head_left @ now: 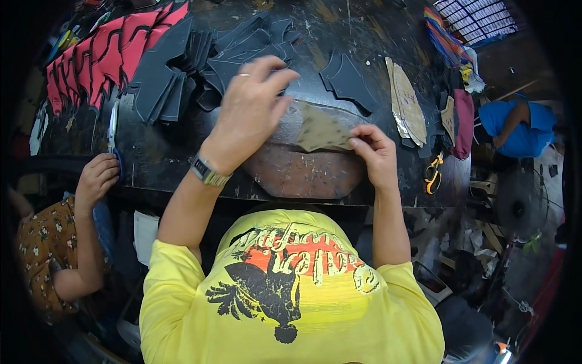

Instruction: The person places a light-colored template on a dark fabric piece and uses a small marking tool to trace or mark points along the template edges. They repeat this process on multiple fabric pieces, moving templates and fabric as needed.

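Observation:
My right hand (374,155) pinches the right edge of a khaki, dark-spotted cut piece (324,128), thin and roughly pointed. That piece lies across a brown worn board (303,176) at the table's near edge. My left hand (254,100), with a watch on its wrist, is raised to the left of the piece. Its fingers are apart and curved, and I see nothing held in them. Just behind it are stacked black cut pieces (242,45), partly hidden by the hand. A few more black pieces (347,80) lie beyond the khaki one.
Red pieces with black edges (100,60) overlap at the far left. Tan patterns (405,103) and orange-handled scissors (433,174) lie to the right. At left, a co-worker's hand (98,176) is on blue-handled scissors (115,136). Another person in blue (524,127) is at far right.

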Motion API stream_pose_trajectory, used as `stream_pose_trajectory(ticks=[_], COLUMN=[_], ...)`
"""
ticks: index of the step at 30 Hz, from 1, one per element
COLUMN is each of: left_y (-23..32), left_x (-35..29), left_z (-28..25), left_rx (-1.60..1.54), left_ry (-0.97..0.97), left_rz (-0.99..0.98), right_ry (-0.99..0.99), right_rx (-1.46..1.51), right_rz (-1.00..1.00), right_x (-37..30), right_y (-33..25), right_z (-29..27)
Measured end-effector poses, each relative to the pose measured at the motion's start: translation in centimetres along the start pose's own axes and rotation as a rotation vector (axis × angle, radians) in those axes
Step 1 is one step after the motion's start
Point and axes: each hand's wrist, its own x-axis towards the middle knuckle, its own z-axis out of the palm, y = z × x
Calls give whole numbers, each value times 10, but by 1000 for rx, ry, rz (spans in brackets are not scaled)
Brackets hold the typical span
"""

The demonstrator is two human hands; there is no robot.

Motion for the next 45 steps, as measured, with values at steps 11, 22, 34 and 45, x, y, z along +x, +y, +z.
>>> stream_pose_trajectory(ticks=[11, 22, 34, 45], left_y=[-10, -9, -24, -2], left_x=[147, 151, 146, 135], left_z=[136, 115, 141, 92], left_rx=[386, -120, 221, -432], left_ry=[-512, -303, -511, -221], left_rz=[268, 295, 107, 128], right_ry=[140, 219, 213, 295], right_rx=[987, 823, 749, 676], right_rz=[35, -66, 2, 3], right_x=[11, -2, 2, -8], right_y=[30, 13, -15, -23], right_z=[-36, -67, -44, -53])
